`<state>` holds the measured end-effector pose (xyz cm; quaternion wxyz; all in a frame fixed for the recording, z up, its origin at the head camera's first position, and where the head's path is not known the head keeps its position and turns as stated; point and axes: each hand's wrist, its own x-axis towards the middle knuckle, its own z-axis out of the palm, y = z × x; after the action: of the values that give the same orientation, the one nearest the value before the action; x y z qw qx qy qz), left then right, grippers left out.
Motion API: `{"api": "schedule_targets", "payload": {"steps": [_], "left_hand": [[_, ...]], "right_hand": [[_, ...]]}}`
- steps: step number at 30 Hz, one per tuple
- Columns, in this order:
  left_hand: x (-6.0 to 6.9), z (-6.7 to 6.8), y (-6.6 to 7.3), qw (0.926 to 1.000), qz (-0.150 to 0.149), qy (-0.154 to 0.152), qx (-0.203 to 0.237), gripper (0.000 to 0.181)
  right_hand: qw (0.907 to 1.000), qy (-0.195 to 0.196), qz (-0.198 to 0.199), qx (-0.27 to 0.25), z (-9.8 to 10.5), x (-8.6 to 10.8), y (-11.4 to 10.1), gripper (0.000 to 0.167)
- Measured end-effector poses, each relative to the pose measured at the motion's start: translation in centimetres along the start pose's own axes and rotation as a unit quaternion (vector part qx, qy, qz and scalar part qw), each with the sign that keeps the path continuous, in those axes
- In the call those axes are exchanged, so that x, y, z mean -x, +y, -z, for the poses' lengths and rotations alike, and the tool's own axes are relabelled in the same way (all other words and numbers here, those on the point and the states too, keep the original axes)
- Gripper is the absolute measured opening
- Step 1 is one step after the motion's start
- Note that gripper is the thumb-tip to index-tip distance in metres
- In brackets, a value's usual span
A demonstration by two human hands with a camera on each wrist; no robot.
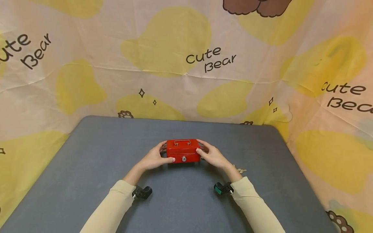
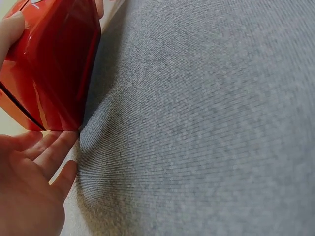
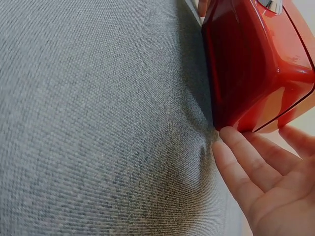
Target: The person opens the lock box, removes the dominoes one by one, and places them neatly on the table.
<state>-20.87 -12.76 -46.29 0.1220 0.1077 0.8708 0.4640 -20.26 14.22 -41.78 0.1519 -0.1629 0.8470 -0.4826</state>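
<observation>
red box (image 2: 59, 64): cut off, both wrist views | keys (image 1: 241, 170): too small to count

The box (image 1: 183, 150) is gleaming plain red, its lock (image 1: 184, 159) silver. The surface (image 1: 180, 207) is showing blue-grey with a fine weave. The cloth (image 1: 116, 22) is carrying yellow blotches (image 1: 175, 38), black lettering (image 1: 208, 67) and brown paws (image 1: 341, 223) on pale pink. 2 sleeves (image 1: 109, 208) are showing cream. Keys (image 1: 241, 170) are glinting brass.

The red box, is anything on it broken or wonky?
Nothing stands out: I see no dents on the red box, its lid looks closed, and the left hand and right hand hold it fairly level.
</observation>
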Motion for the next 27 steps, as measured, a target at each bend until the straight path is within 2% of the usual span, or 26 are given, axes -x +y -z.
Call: {"api": "schedule_targets", "payload": {"steps": [10, 17, 20, 22, 27], "left_hand": [[-0.1, 0.0, 0.1, 1.0, 0.002, 0.006, 0.004, 0.088], [-0.1, 0.0, 0.1, 1.0, 0.004, 0.006, 0.003, 0.088], [-0.1, 0.0, 0.1, 1.0, 0.002, 0.007, -0.001, 0.087], [-0.1, -0.1, 0.0, 1.0, 0.001, 0.008, -0.003, 0.087], [0.0, 0.0, 0.2, 1.0, 0.005, 0.008, -0.001, 0.088]], "right_hand": [[0.9994, 0.009, 0.01, 0.032, 0.3, 0.4, -0.5, 0.057], [0.9973, 0.035, 0.047, 0.043, 0.9, -0.3, 2.8, 0.055], [0.9956, 0.043, 0.066, 0.051, 1.5, 0.2, 3.3, 0.051], [0.995, 0.045, 0.071, 0.054, 1.9, 1.0, 2.4, 0.048], [0.9908, 0.048, 0.082, 0.096, 3.1, 2.2, 2.5, 0.042]]}}
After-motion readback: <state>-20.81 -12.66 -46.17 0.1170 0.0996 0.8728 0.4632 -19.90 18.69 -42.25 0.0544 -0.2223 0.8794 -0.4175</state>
